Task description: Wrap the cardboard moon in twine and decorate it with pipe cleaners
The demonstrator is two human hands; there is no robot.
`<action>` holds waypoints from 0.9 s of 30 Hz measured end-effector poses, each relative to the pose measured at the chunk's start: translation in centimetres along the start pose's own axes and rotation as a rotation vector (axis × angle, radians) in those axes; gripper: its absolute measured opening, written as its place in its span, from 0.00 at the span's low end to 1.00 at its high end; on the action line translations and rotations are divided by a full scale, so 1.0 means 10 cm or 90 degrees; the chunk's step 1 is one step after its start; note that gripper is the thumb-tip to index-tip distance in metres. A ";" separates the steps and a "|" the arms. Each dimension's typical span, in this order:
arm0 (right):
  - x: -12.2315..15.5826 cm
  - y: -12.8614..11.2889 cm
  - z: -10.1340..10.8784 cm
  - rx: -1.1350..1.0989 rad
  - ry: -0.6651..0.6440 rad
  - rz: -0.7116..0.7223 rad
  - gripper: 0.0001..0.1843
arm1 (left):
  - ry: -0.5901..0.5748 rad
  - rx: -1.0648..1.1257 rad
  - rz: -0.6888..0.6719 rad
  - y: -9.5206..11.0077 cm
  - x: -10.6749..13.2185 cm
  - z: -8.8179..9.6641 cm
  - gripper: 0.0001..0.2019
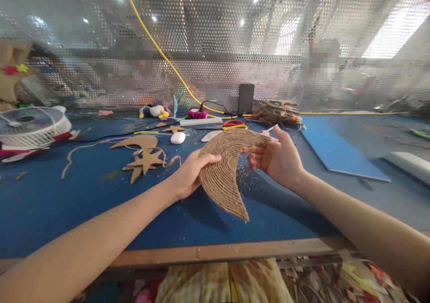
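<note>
Both hands hold up a crescent-shaped piece wrapped in brown twine (224,168) above the blue table (83,204). My left hand (190,174) grips its inner left edge, thumb on top and fingers behind. My right hand (273,157) pinches the upper right tip between thumb and fingers. The crescent's lower point hangs toward the table's near edge. Small twine scraps lie on the table just below it.
Bare cardboard crescent and star cut-outs (145,157) with loose twine lie to the left. A white fan (32,126) sits far left. At the back are a phone (246,99), a twine bundle (277,111), scissors (233,124) and a blue board (339,148) on the right. A perforated screen rises behind.
</note>
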State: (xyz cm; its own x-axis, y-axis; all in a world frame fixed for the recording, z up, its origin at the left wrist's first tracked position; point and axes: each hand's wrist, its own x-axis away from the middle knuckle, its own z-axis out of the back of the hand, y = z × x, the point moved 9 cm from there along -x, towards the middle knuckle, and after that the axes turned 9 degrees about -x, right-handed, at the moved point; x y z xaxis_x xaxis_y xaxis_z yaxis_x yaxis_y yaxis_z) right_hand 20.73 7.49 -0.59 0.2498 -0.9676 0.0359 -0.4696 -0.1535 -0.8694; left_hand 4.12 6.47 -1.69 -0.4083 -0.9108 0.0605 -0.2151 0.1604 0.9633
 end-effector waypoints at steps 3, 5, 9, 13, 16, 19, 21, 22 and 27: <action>-0.02 -0.04 0.04 0.060 0.004 0.020 0.26 | -0.041 -0.062 0.042 -0.08 0.00 -0.02 0.16; -0.03 -0.04 0.08 0.122 0.017 0.022 0.19 | -0.069 -0.102 0.057 -0.11 -0.01 -0.03 0.16; -0.06 -0.10 0.20 0.118 0.074 0.036 0.12 | -0.127 -0.139 -0.004 -0.05 -0.05 -0.06 0.23; -0.08 -0.29 0.36 -0.002 0.152 0.095 0.16 | -0.066 -0.439 -0.227 0.19 -0.06 0.00 0.17; -0.09 -0.39 0.47 -0.065 0.190 0.132 0.12 | -0.074 -0.774 -0.345 0.17 0.02 -0.12 0.16; -0.08 -0.39 0.55 -0.089 0.240 0.134 0.10 | -0.066 -0.964 -0.379 0.09 0.08 -0.20 0.20; -0.06 -0.39 0.59 -0.085 0.272 0.149 0.11 | -0.062 -1.009 -0.384 0.08 0.10 -0.23 0.14; -0.05 -0.40 0.60 -0.078 0.283 0.159 0.11 | -0.072 -1.015 -0.392 0.07 0.11 -0.26 0.11; -0.06 -0.42 0.63 -0.032 0.279 0.200 0.11 | -0.110 -1.021 -0.394 0.07 0.10 -0.31 0.09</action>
State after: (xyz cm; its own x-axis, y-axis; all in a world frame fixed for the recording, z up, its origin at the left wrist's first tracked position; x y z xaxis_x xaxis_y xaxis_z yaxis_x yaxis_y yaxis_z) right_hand 27.86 9.95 -0.05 -0.2798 -0.9600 -0.0101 -0.5083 0.1570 -0.8468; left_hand 6.26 4.49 -0.15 -0.7186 -0.6207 -0.3136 0.6197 -0.7762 0.1163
